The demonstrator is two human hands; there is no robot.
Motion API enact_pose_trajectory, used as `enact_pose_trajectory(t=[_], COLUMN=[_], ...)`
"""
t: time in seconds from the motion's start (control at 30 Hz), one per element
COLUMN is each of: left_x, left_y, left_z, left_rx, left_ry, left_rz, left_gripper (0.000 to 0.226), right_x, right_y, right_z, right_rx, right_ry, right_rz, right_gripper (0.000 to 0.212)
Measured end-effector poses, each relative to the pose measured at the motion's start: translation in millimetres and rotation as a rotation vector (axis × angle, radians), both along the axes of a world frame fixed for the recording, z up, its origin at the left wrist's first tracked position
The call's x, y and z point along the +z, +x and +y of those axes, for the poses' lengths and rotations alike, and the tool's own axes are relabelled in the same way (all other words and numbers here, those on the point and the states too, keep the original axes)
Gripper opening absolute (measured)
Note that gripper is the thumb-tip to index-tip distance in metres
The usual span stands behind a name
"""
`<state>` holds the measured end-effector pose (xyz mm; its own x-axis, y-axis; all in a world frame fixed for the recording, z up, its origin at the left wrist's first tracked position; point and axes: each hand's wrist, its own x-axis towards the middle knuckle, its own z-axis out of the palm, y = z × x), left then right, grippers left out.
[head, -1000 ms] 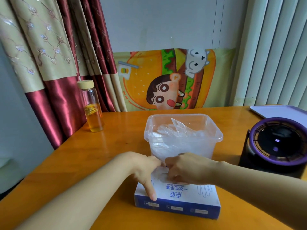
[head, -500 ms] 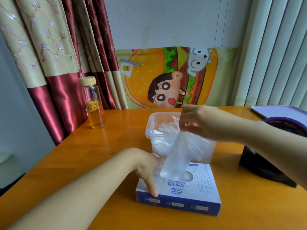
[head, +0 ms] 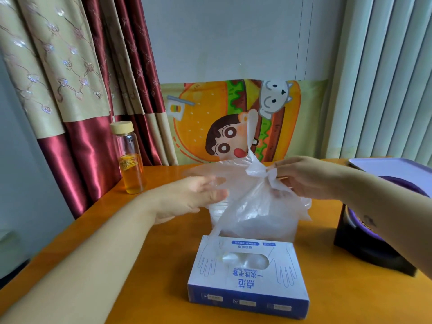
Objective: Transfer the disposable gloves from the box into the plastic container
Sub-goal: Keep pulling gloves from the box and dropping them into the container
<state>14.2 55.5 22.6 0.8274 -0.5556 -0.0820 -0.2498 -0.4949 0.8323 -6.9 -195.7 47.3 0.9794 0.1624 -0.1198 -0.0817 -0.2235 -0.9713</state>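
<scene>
A blue and white glove box [head: 247, 277] lies on the table near me, with clear gloves showing in its oval slot. Behind it stands the clear plastic container [head: 264, 225], mostly veiled by a thin clear disposable glove [head: 252, 185] stretched above it. My right hand [head: 304, 178] pinches one bunched end of that glove. My left hand [head: 198, 197] is raised at the glove's other side with its fingers against the film; whether it grips the film I cannot tell. A corner of the glove trails down to the box's far left edge.
A glass bottle [head: 129, 157] of amber liquid with a wooden cap stands at the back left. A black and purple round device [head: 374, 239] sits at the right, a lilac tray [head: 395, 166] behind it. The orange table [head: 140, 265] meets curtains, a cartoon poster and blinds.
My right hand has pulled a glove out of the box and lifted it over the container. My left hand left the box top and rose to the glove's left side.
</scene>
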Motion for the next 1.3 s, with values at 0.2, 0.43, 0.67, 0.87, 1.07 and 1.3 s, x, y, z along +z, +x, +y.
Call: enact_pose_trajectory(t=[0.2, 0.43, 0.67, 0.87, 1.07, 1.3], left_x=[3.8, 3.1, 11.1, 2.9, -1.1, 6.2], left_y=[1.5, 44.8, 72.6, 91.8, 94.5, 61.4], left_z=[-39.9, -59.1, -72.9, -89.0, -91.4, -110.7], left_rx=[0.124, 0.413, 0.452, 0.336, 0.546, -0.155], left_ry=[-0.079, -0.028, 0.2, 0.36, 0.506, 0.662], left_rz=[-0.09, -0.161, -0.142, -0.111, -0.484, -0.422], left_gripper=[0.029, 0.024, 0.014, 0.019, 0.076, 0.04], right_x=[-15.2, -24.1, -22.9, -45.3, -48.5, -56.1], right_y=[-3.6, 9.8, -8.4, 17.6, 51.2, 73.8], right_z=[7.4, -10.6, -10.9, -8.5, -24.0, -22.1], right_rx=[0.261, -0.142, -0.086, -0.099, -0.232, -0.072], right_ry=[0.186, 0.26, -0.232, -0.809, -1.019, -1.267], right_rz=[0.187, -0.026, -0.55, -0.618, -0.376, -0.108], right_gripper=[0.034, 0.034, 0.034, 0.03, 0.039, 0.058])
